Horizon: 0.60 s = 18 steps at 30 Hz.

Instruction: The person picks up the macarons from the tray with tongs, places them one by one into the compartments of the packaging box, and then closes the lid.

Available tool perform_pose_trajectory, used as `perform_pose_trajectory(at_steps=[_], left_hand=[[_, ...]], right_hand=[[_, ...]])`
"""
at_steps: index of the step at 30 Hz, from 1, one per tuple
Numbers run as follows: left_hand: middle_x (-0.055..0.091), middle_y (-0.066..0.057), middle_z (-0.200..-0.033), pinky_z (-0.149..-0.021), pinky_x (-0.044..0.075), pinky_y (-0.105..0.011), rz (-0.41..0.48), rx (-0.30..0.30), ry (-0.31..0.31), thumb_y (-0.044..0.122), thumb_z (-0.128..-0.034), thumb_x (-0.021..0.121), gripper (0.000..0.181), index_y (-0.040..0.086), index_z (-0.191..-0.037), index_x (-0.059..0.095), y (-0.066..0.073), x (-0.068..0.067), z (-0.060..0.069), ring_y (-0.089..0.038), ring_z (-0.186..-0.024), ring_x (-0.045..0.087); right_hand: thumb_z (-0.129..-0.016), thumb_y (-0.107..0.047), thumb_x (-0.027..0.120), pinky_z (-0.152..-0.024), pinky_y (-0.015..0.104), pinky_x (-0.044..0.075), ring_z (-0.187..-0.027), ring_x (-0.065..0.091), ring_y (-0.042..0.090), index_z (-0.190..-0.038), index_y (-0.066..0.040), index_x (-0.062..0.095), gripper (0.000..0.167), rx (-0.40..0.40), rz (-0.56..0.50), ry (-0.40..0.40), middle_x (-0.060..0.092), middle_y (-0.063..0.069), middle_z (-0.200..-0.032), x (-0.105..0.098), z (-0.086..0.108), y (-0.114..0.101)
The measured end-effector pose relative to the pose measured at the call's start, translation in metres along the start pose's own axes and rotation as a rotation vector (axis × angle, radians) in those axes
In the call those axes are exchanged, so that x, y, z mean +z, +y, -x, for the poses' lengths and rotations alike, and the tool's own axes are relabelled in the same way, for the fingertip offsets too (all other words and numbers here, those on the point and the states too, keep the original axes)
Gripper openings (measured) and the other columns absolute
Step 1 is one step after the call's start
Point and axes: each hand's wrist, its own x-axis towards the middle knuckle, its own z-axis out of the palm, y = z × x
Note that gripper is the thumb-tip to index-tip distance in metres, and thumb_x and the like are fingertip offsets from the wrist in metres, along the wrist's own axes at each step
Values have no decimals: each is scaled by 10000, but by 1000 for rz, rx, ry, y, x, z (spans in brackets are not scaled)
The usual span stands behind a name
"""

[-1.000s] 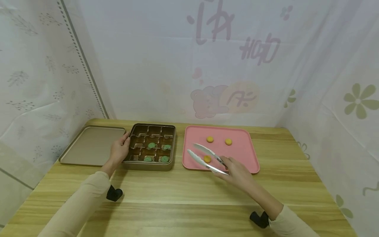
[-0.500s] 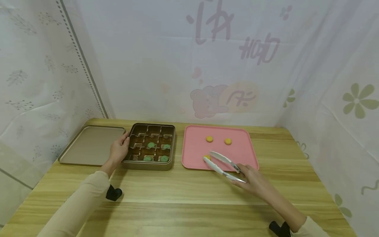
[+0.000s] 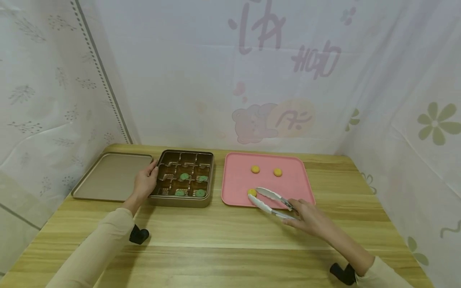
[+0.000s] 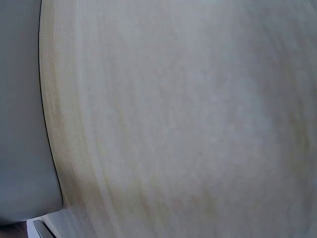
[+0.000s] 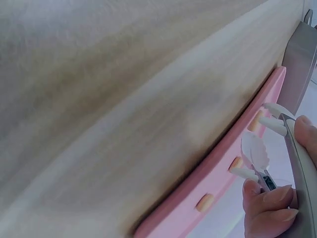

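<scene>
My left hand (image 3: 145, 183) holds the left side of a square bronze tin (image 3: 183, 202), its fingers at the rim. A brown plastic insert (image 3: 172, 158) divides the tin into compartments; green round biscuits (image 3: 184, 176) lie in several at the middle and right. In my right hand (image 3: 309, 218) are metal tongs (image 3: 263, 207) with pale scalloped tips. Those tips stand apart on either side of a yellow round biscuit (image 3: 252, 192) near the front of a pink tray (image 3: 234, 164). Whether they touch it I cannot tell. The right wrist view shows the tongs (image 5: 255, 151) over the tray (image 5: 173, 210).
Two more yellow biscuits (image 3: 277, 172) lie farther back on the pink tray. A flat bronze lid (image 3: 115, 176) rests left of the tin. Everything stands on a wooden table (image 3: 216, 240), with patterned cloth (image 3: 180, 80) behind and at both sides.
The tongs have shifted right and towards me, from tips beyond the front yellow biscuit to tips beside it. In the last half second they barely move. My left hand stays put.
</scene>
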Motion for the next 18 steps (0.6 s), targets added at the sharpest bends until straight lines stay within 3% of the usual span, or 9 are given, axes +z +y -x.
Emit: perform_pose_trajectory(at_steps=[9, 12, 13, 18], left_hand=[[223, -235, -1507, -1083, 285, -517, -3, -13, -11, 214, -1047, 289, 489, 15, -1488, 223, 2, -1, 1, -408, -1385, 209], [233, -239, -1502, -1056, 321, -504, -11, -8, -9, 213, -1047, 287, 487, 11, -1486, 227, 3, 0, 2, -407, -1380, 230], [235, -241, -1500, -1025, 344, -489, -13, -4, -7, 212, -1047, 285, 487, 7, -1485, 227, 2, 0, 2, -412, -1355, 291], [230, -247, -1500, -1037, 341, -490, -17, 12, -5, 207, -1048, 280, 486, -7, -1481, 224, 1, 0, 1, -420, -1353, 288]], right_hand=[[-828, -291, 725, -475, 168, 291, -582, 337, 42, -850, -62, 548, 290, -31, -1, -68, 448, -25, -662, -9, -9, 1], [-829, -286, 724, -471, 167, 289, -577, 338, 43, -849, -60, 544, 290, -28, -5, -86, 432, -40, -664, -11, -10, 0], [-830, -286, 722, -472, 167, 294, -579, 341, 44, -857, -55, 548, 291, -26, -6, -90, 429, -47, -669, -11, -11, 0], [-835, -291, 717, -474, 171, 305, -581, 349, 46, -888, -42, 561, 299, -25, 3, -102, 437, -54, -676, -13, -12, -1]])
